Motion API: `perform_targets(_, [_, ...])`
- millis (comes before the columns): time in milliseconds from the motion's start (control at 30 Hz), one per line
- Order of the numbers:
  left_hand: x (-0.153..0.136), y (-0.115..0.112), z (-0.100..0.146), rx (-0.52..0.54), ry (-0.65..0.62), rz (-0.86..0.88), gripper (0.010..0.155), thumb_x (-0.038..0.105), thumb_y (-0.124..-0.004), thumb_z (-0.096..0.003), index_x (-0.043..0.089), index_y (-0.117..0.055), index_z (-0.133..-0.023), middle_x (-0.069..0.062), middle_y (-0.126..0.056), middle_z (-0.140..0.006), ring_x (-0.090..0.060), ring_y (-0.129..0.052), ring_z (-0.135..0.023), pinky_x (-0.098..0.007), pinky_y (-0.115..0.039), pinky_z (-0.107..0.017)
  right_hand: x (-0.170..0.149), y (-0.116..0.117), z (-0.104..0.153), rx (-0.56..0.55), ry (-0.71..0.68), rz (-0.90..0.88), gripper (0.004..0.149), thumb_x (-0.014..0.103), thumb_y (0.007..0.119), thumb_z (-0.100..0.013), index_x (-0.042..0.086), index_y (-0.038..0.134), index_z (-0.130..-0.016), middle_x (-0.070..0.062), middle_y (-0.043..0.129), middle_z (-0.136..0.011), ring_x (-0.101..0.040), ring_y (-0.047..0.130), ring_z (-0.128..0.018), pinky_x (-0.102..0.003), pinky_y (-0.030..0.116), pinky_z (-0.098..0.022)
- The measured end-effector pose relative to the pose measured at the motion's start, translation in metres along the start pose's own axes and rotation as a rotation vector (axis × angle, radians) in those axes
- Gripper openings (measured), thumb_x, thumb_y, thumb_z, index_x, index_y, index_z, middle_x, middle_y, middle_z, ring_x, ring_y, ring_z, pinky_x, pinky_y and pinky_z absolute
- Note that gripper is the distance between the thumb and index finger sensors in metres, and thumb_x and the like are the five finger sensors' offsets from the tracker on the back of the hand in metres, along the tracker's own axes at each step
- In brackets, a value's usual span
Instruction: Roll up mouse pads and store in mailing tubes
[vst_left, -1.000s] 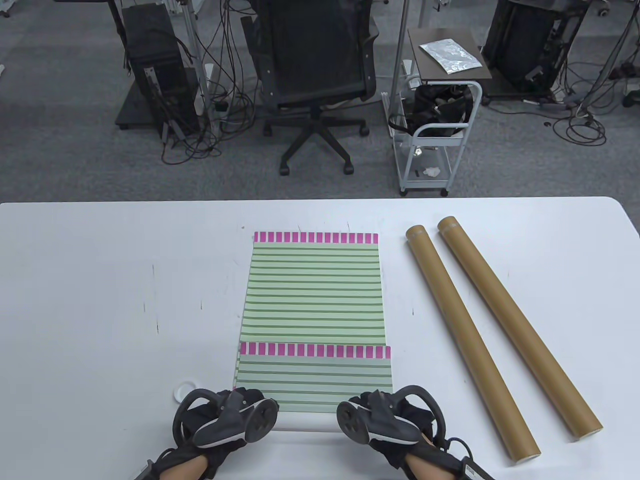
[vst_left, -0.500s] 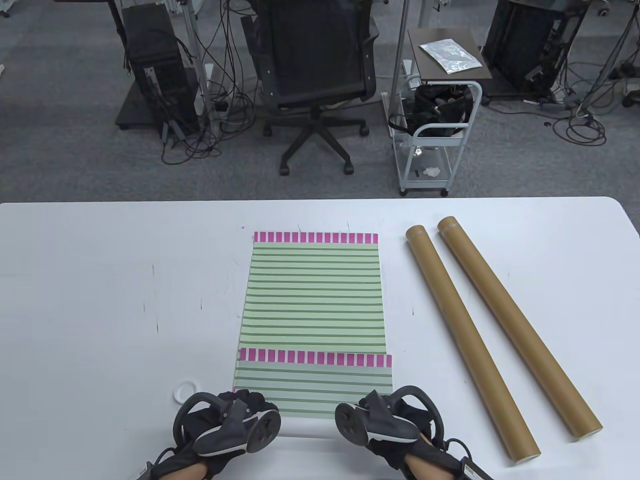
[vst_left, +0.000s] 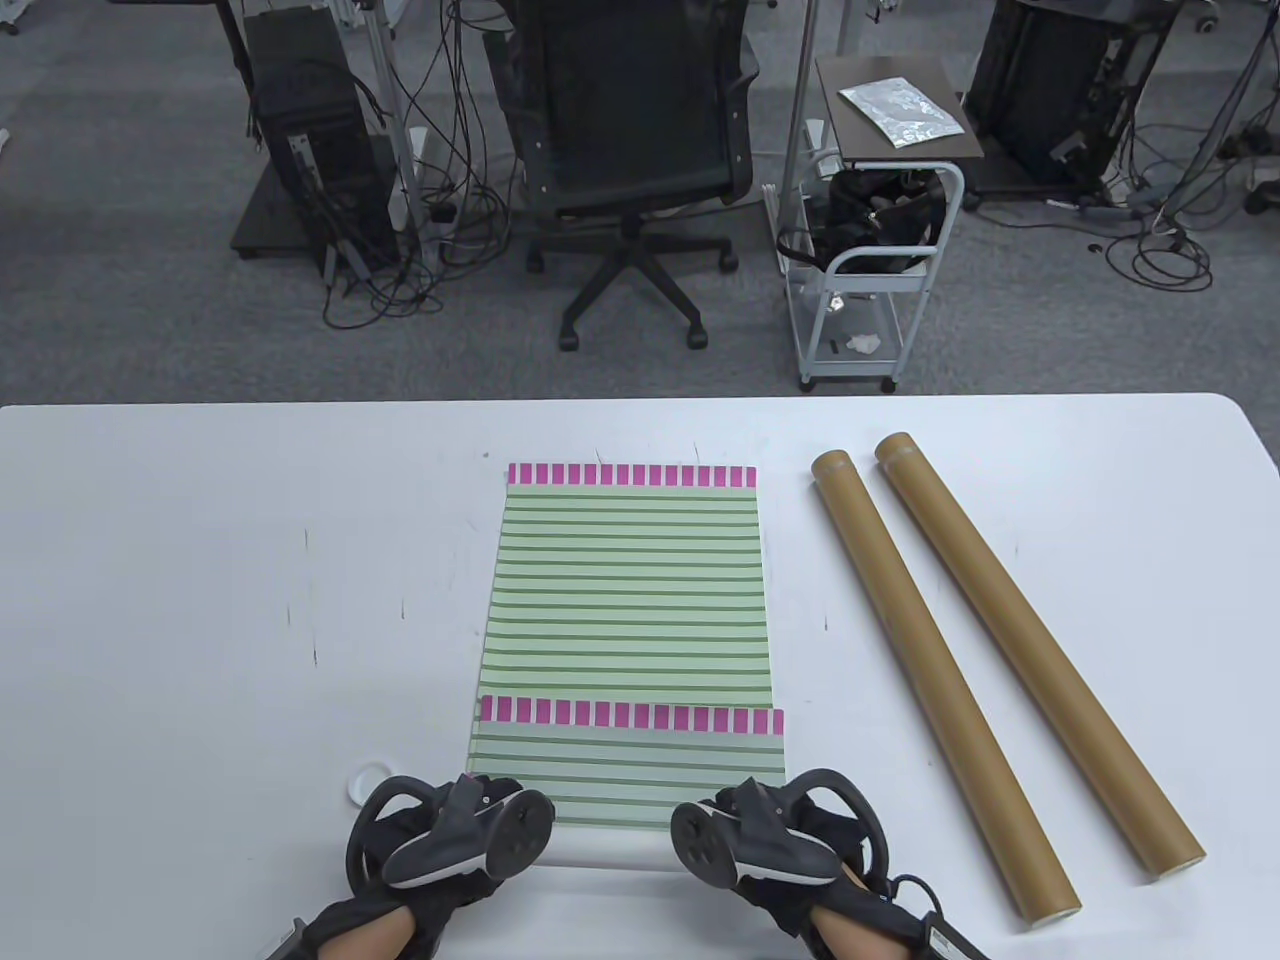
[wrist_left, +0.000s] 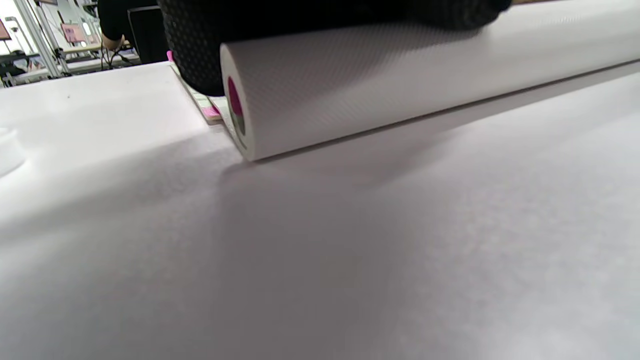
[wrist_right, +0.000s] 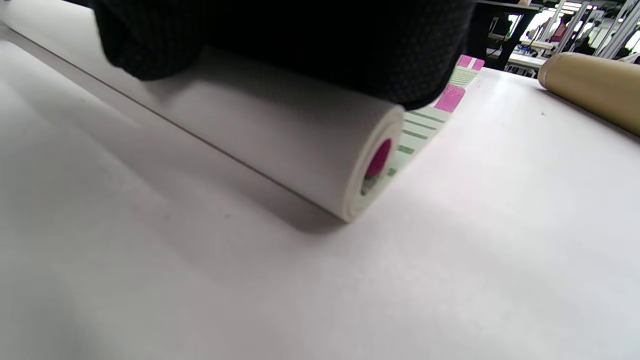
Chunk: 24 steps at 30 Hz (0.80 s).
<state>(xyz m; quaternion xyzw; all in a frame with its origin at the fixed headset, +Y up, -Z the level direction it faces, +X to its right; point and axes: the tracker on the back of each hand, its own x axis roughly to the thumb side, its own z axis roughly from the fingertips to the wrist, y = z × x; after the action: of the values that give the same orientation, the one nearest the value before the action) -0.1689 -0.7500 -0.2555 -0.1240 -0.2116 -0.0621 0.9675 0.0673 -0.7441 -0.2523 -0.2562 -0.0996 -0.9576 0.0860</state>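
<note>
Two green striped mouse pads with magenta end bands lie stacked on the white table. The lower pad (vst_left: 628, 580) lies flat. The upper pad (vst_left: 628, 765) is rolled up at its near end, white underside out, and this roll (vst_left: 610, 850) also shows in the left wrist view (wrist_left: 375, 85) and the right wrist view (wrist_right: 280, 135). My left hand (vst_left: 480, 805) presses on the roll's left end and my right hand (vst_left: 745, 805) on its right end. Gloved fingers (wrist_left: 200, 50) (wrist_right: 300, 40) lie over the top of the roll. Two brown mailing tubes (vst_left: 940, 680) (vst_left: 1035, 650) lie to the right.
A small white cap (vst_left: 368, 780) lies just left of my left hand, and shows in the left wrist view (wrist_left: 7, 150). The nearer tube (wrist_right: 590, 85) is right of the roll's end. An office chair (vst_left: 630, 150) and a cart (vst_left: 870, 250) stand beyond the table's far edge.
The upper pad's magenta far edge has slid a little toward me as more pad wound into the roll. Both hands shifted slightly on the roll. The tubes and lower pad have not moved.
</note>
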Motion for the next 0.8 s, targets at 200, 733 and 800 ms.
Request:
perform_targets(200, [0.001, 0.0, -0.001, -0.025, 0.004, 0.006, 0.05, 0.045, -0.068, -0.0402, 0.037, -0.075, -0.089, 0.01, -0.087, -0.087, -0.015, -0.093, -0.078, -0.032, -0.083, -0.062, 0.0, 0.003, 0.001, 0.009, -0.007, -0.002, 0.052, 0.037, 0.071, -0.04, 0.027, 0.071, -0.091, 0.002, 0.084, -0.084, -0.021, 0.09, -0.067, -0.038, 0.079, -0.053])
perform_targets(733, [0.006, -0.004, -0.004, 0.054, 0.033, -0.063, 0.05, 0.046, -0.063, -0.0407, 0.042, -0.072, -0.09, 0.013, -0.085, -0.089, -0.012, -0.091, -0.081, -0.03, -0.081, -0.065, -0.006, 0.009, -0.001, -0.026, 0.043, 0.042, 0.058, 0.043, 0.074, -0.037, 0.027, 0.069, -0.092, 0.002, 0.082, -0.086, -0.021, 0.089, -0.07, -0.04, 0.077, -0.056])
perform_targets(800, [0.007, -0.003, -0.002, 0.043, 0.017, -0.069, 0.05, 0.046, -0.063, -0.0401, 0.04, -0.074, -0.089, 0.012, -0.086, -0.088, -0.013, -0.092, -0.08, -0.03, -0.082, -0.064, -0.007, 0.007, -0.002, -0.006, 0.029, 0.031, 0.057, 0.043, 0.075, -0.036, 0.028, 0.071, -0.091, 0.003, 0.083, -0.084, -0.021, 0.09, -0.068, -0.039, 0.078, -0.055])
